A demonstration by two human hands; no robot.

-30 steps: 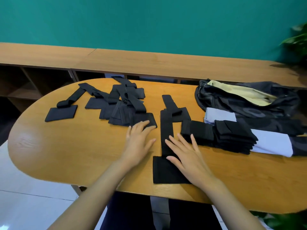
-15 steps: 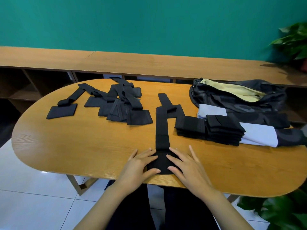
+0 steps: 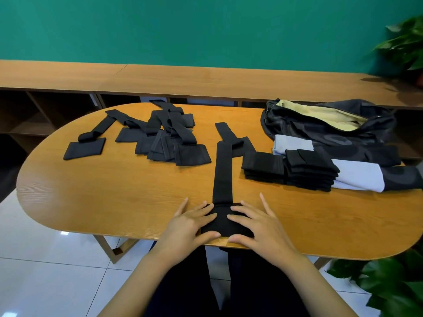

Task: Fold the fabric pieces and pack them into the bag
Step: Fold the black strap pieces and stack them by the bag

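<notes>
A long black fabric strip lies lengthwise down the middle of the oval table, its wide end at the near edge. My left hand and my right hand rest flat on that wide end from either side, fingers spread. A heap of unfolded black pieces lies at the back left. A stack of folded black pieces sits right of the strip. The dark bag with pale yellow lining lies open at the back right.
A pale blue cloth lies under the folded stack. A long wooden shelf unit runs behind the table. Green plants stand at the far right and at the lower right. White floor tiles lie below the table's near edge.
My left hand has left the heap and both hands have come back to the near edge, settling on the strip's wide end. The view has pulled back and shifted.
</notes>
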